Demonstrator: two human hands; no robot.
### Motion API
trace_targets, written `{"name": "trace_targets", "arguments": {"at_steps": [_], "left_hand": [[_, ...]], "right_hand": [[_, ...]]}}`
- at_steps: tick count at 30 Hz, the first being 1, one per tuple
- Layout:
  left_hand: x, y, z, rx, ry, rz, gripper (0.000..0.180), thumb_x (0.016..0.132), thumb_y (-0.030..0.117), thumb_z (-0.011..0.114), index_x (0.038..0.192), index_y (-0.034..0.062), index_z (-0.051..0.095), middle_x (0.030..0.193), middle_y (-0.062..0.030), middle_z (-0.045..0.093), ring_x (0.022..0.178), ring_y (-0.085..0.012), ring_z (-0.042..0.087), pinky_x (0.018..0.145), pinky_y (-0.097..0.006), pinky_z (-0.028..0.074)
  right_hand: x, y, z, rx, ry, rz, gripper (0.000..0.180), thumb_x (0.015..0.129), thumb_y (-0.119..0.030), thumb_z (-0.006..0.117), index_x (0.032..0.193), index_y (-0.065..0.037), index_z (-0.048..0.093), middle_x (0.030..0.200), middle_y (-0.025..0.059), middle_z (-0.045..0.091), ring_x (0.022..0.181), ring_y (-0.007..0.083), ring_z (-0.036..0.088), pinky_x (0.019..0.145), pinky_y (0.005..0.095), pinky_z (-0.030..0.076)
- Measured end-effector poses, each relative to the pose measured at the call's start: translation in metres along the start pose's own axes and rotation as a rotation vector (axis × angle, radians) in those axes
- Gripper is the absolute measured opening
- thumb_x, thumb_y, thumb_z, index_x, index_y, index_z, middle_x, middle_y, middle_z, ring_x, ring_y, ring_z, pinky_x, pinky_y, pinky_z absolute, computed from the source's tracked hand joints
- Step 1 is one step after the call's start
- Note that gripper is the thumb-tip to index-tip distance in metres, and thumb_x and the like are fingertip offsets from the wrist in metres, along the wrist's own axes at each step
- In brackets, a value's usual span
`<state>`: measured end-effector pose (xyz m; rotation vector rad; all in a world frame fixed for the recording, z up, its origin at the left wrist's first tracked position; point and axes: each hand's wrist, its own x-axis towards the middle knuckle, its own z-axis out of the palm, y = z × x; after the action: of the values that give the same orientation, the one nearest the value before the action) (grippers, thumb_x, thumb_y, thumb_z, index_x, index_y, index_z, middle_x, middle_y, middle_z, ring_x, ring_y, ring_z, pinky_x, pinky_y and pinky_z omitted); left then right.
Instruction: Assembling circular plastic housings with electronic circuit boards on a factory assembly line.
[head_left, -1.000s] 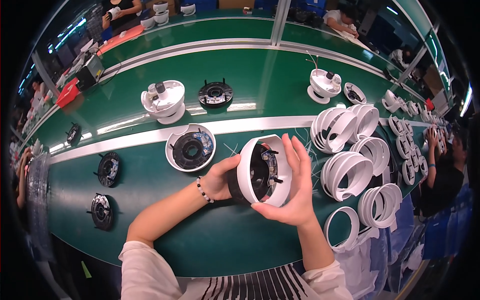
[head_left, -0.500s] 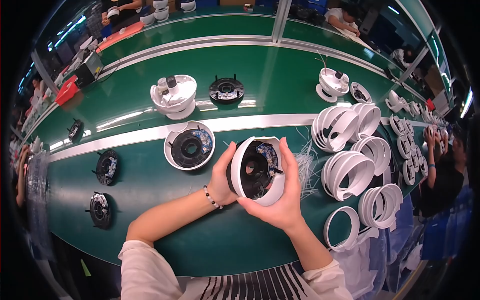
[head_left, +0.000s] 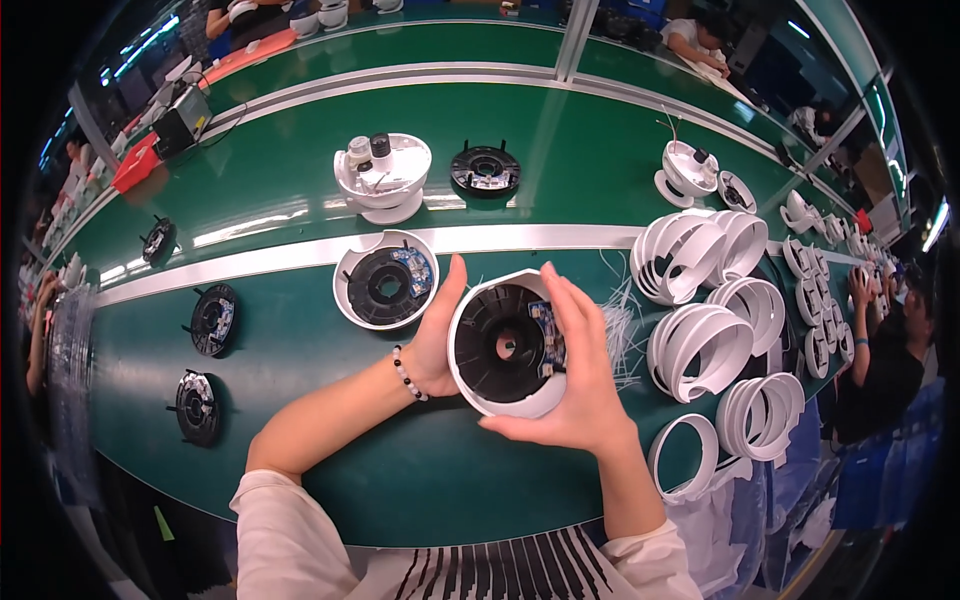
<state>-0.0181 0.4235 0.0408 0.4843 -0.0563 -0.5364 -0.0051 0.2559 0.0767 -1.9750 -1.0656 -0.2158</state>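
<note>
In front of me a white ring-shaped housing is tilted toward my view, with a black round plate carrying a blue circuit board inside it. My right hand grips its right side, thumb along the lower rim and fingers over the upper right edge. Against the left side rests my left hand, thumb raised off the rim, its other fingers hidden behind the housing. Just beyond that hand lies a second white housing, also with a black plate and blue board in it.
Stacks of white rings stand to the right, beside a bundle of thin white strips. Two black plates lie at left. Beyond a metal rail are a white dome base and another black plate. Co-workers sit around.
The held housing has turned so its open face points more toward me, and the black plate sits flatter in it. My left thumb has come off the rim. The view has shifted slightly.
</note>
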Motion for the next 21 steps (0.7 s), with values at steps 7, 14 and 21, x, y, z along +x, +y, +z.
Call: {"name": "trace_targets", "arguments": {"at_steps": [7,14,21], "left_hand": [[-0.004,-0.004,-0.002,0.044,0.023,0.066,0.058,0.073,0.038,0.045,0.118,0.0014,0.040,0.114,-0.0159,0.048,0.101,-0.0258,0.050,0.088,-0.040,0.040],[-0.007,-0.013,0.016,-0.025,0.021,0.100,0.050,0.076,0.030,0.043,0.117,0.0014,0.040,0.108,-0.0148,0.051,0.096,-0.0240,0.052,0.086,-0.037,0.041],[0.024,0.012,0.010,0.167,0.321,0.143,0.043,0.082,0.023,0.038,0.119,0.0027,0.039,0.111,-0.0162,0.049,0.097,-0.0259,0.052,0.085,-0.037,0.043]], "right_hand": [[-0.007,-0.007,0.009,0.015,0.065,0.075,0.109,0.044,-0.037,0.080,0.127,0.002,0.021,0.127,0.0194,0.028,0.114,0.0314,0.033,0.093,0.0386,0.030],[-0.019,-0.017,0.030,-0.075,0.271,0.144,0.112,0.045,-0.037,0.079,0.128,0.003,0.016,0.126,0.0206,0.027,0.115,0.0337,0.029,0.094,0.0415,0.026],[-0.037,-0.019,0.022,-0.111,0.209,0.197,0.094,0.063,-0.031,0.071,0.129,0.003,0.014,0.134,0.0267,0.011,0.125,0.0409,0.011,0.098,0.0470,0.015]]}}
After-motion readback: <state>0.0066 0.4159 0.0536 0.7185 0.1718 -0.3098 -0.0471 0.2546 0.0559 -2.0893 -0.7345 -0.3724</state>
